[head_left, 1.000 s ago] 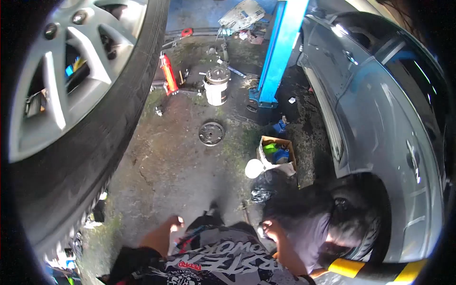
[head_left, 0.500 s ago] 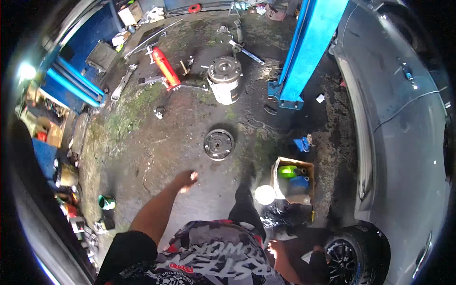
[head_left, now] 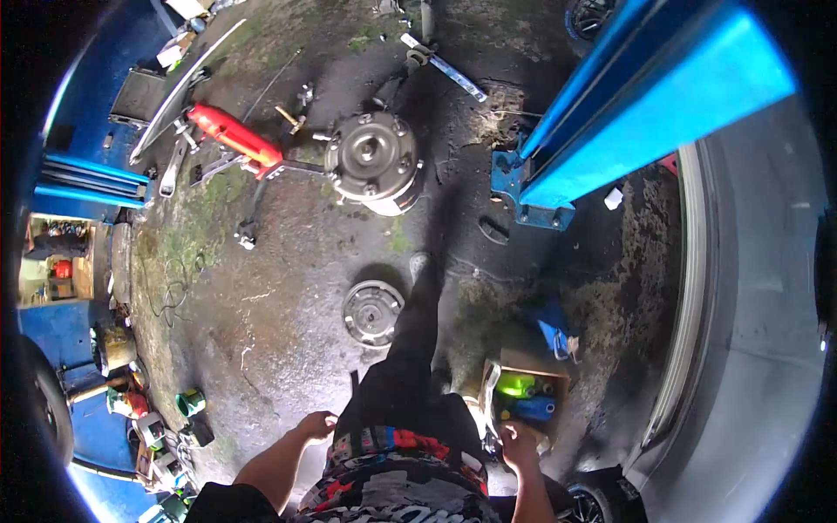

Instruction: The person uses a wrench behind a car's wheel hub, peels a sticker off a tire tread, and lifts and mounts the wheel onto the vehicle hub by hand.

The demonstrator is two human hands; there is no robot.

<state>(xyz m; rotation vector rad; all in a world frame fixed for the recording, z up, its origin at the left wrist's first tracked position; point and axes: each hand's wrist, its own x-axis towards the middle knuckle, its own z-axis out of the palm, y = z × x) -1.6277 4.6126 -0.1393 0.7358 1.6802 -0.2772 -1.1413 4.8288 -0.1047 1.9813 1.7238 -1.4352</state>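
My left hand (head_left: 317, 425) hangs at the lower left of my body, loosely curled and slightly open, with nothing visible in it. My right hand (head_left: 520, 443) is low on the other side, fingers loosely apart, just in front of a cardboard box (head_left: 542, 364). Green (head_left: 516, 386) and blue (head_left: 534, 408) bottles lie in that box. A round metal disc (head_left: 373, 314) rests flat on the floor beyond my extended leg. Farther forward, a large round metal part (head_left: 370, 155) sits on top of a bucket (head_left: 394, 206). Neither hand touches these parts.
A red jack (head_left: 234, 136) and a hammer (head_left: 290, 118) lie at the left front. The blue lift post (head_left: 645, 113) rises at the right, near a grey car (head_left: 767, 305). A wheel (head_left: 593, 504) is at lower right; cluttered items line the left edge.
The view has moved forward and tilted down, so the disc, bucket and post appear closer. One leg has stepped forward. My left hand has drawn back from its outstretched position toward my body.
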